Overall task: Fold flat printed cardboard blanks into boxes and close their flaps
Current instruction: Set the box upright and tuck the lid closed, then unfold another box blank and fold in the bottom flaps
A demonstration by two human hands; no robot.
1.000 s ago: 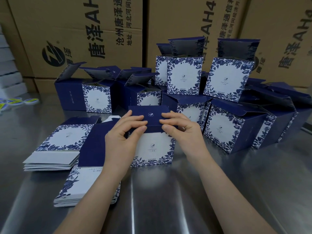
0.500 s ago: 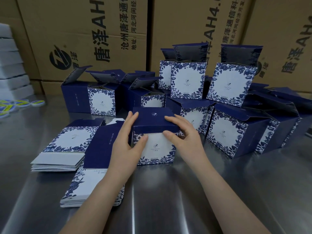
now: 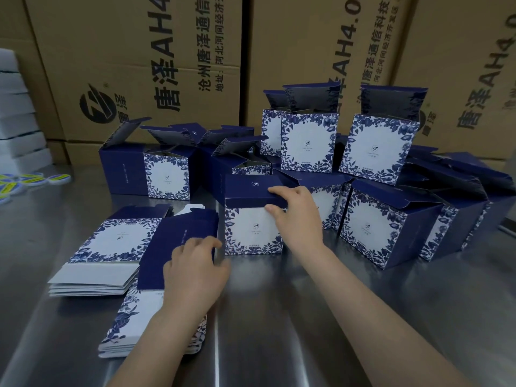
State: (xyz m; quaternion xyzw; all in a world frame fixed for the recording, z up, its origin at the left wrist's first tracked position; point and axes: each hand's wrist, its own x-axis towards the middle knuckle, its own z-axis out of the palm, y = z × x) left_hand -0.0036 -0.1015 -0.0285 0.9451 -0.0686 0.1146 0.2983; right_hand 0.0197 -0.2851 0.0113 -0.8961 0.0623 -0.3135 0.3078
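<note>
Nearest the viewer, a near stack of flat blanks (image 3: 125,317) is laid on the steel counter (image 3: 307,325), with the navy panel of its top sheet turned upward. The left grip (image 3: 195,270), a bare hand, is held over the right edge of that panel with fingers bent. The hand is blurred, so it cannot be told whether the sheet is pinched or merely touched. Just beyond, to the left, a second stack of flat blanks (image 3: 106,247) is set with a floral-bordered white face uppermost. To the right of both stacks the folded box (image 3: 251,233) is stood upright on the counter, its navy lid shut flat. The top front edge of the lid is pinched by the right grip (image 3: 298,219), with fingers laid on the lid and the thumb pressed to the white front face. Behind it, open-flapped boxes (image 3: 167,174) are ranged at the left, and a heap of boxes (image 3: 371,224) is piled at the right, some tipped on their sides. Round yellow labels (image 3: 33,180) and white slabs (image 3: 16,127) are seen at the far left. The view is closed at the back by brown cartons (image 3: 139,65) printed with black characters
</note>
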